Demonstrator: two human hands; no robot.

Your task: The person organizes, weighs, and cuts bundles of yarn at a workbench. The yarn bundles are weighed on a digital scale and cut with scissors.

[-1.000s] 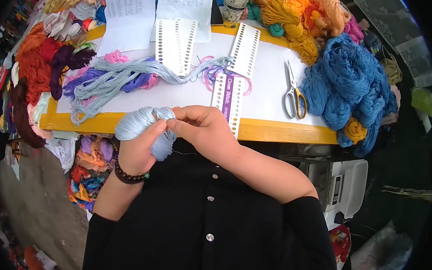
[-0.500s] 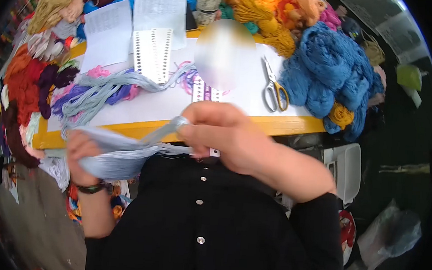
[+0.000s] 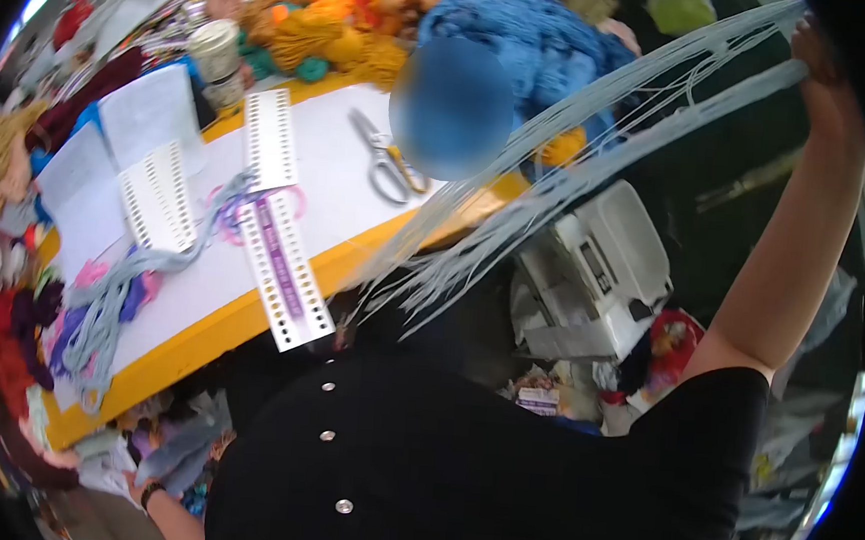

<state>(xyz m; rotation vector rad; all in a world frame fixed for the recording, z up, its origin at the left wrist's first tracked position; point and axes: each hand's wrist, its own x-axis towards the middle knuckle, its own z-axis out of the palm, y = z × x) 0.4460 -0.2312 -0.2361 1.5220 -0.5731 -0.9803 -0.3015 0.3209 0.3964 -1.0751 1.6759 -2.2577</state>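
Pale blue thread hank [image 3: 652, 142] held at upper right

The hank runs slantwise from the upper right corner to the centre of the frame, its strands fanning near the worktop's [image 3: 193, 329] yellow edge. The right hand [image 3: 817, 54] is clamped on its upper end; the left hand [image 3: 143, 489] is far apart at lower left, its grip indiscernible. Scissors [image 3: 380, 150] lie at upper centre, a purple-labelled punched card [image 3: 278, 259] left of centre. Darker blue yarn [image 3: 529, 31] is heaped at top centre.

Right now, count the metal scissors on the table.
1: grey-and-yellow-handled metal scissors, on the white tabletop, near the big blue yarn pile. More may hide under yarn.
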